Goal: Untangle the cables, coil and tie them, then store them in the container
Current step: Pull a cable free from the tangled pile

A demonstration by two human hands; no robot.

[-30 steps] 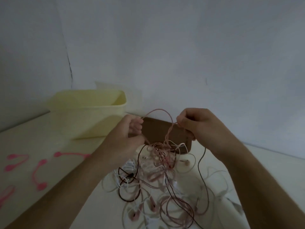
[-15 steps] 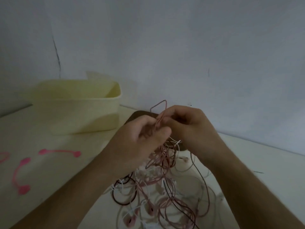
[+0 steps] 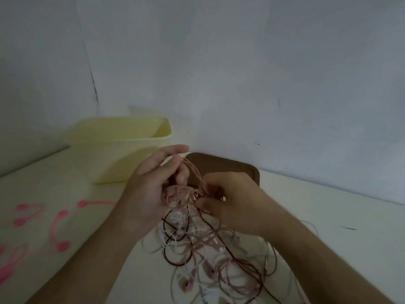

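You have no legible text, label, brand, number or sign anywhere in this head view. The yellow container (image 3: 122, 150), the brown tray (image 3: 221, 165) and the pink cable ties (image 3: 59, 229) you can see carry no readable marking, and the picture is dim and soft.

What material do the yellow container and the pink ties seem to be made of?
Container: probably plastic, smooth matte pale yellow, with thin moulded walls and rounded corners. Ties: likely soft silicone or rubber, bright pink, lying bent with round ends; blur leaves this open.
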